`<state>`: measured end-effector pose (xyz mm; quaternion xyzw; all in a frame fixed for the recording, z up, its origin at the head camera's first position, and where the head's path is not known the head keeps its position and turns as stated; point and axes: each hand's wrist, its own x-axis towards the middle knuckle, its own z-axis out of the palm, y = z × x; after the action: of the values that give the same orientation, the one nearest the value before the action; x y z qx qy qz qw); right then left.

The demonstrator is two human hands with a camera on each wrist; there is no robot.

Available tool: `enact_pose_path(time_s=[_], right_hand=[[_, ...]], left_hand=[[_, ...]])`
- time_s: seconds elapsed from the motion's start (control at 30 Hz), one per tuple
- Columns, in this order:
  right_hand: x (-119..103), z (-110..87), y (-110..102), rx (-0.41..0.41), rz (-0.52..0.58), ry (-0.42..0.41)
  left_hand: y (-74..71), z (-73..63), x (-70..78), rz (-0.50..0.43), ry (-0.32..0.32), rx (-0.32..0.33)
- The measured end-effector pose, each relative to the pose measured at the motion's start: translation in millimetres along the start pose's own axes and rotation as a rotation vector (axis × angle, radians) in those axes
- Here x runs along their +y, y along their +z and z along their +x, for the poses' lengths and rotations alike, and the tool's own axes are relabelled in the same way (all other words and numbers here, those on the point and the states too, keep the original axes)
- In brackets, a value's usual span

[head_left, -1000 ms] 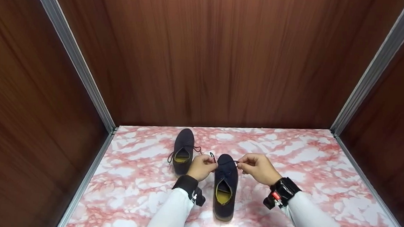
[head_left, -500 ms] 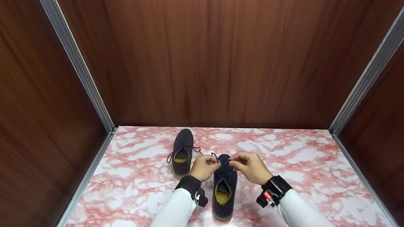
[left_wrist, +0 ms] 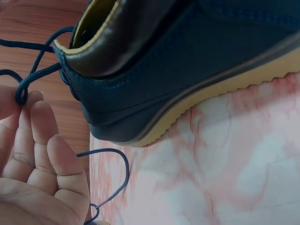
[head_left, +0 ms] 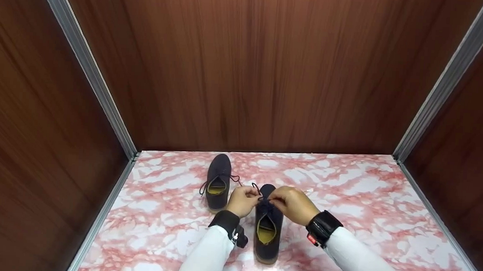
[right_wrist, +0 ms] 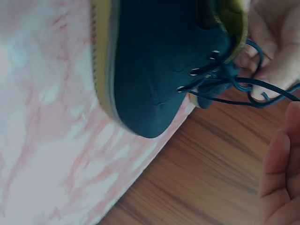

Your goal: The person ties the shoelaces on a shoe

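Observation:
A dark navy shoe [head_left: 266, 246] with a yellow lining stands on the table, its toe pointing away from me. Over its front, my left hand [head_left: 242, 201] pinches a loop of the dark shoelace [left_wrist: 44, 71] between thumb and fingertips. Close on the other side, my right hand [head_left: 295, 204] has its fingers bent at the same lace. In the right wrist view the lace [right_wrist: 269, 86] stretches from the eyelets toward the right fingers, whose tips are partly out of frame. The other navy shoe [head_left: 220, 174] stands farther back on the left, its laces loose.
The table [head_left: 147, 238] has a red and white marbled top. Brown wood-grain panels [head_left: 249, 69] rise behind it and at both sides, joined by grey metal corner strips [head_left: 86, 65].
My right hand has come in from the right, drawing its lace end toward the left hand, and turned over above the shoe. The left hand has barely shifted.

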<state>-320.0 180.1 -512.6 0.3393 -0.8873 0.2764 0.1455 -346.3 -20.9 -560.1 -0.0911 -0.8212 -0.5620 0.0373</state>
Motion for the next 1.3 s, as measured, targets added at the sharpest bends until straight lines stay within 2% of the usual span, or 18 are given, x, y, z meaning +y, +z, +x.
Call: enact_pose_path(time_s=[0.1, 0.23, 0.33, 0.53, 0.67, 0.9, 1.03, 1.3], right_hand=[[-1, -0.1, 5, -0.003, -0.109, -0.055], [1, -1.8, 13, -0.009, -0.188, -0.053], [6, -4.8, 18, -0.017, -0.187, -0.028], [20, -13.6, 18, -0.042, -0.110, 0.031], [31, -19.0, 13, -0.052, -0.056, 0.144], [49, -24.6, 16, -0.036, 0.115, 0.412], [51, -24.9, 25, -0.074, 0.173, 0.571], [48, -24.0, 44, -0.079, 0.258, 0.781]], left_hand=[[-1.4, -0.9, -1.7, 0.006, -0.013, -0.002], [-3.3, -1.6, -4.4, 0.024, -0.029, -0.009], [-4.2, -2.0, -7.1, 0.025, -0.022, -0.010], [-6.2, -4.7, -8.9, 0.019, -0.014, -0.024], [-7.1, -6.3, -10.1, 0.010, -0.013, -0.035], [-7.9, -9.0, -14.8, 0.011, -0.024, -0.046], [-6.6, -10.5, -16.4, 0.022, -0.038, -0.056], [-2.7, -11.3, -16.2, 0.016, -0.045, -0.050]])
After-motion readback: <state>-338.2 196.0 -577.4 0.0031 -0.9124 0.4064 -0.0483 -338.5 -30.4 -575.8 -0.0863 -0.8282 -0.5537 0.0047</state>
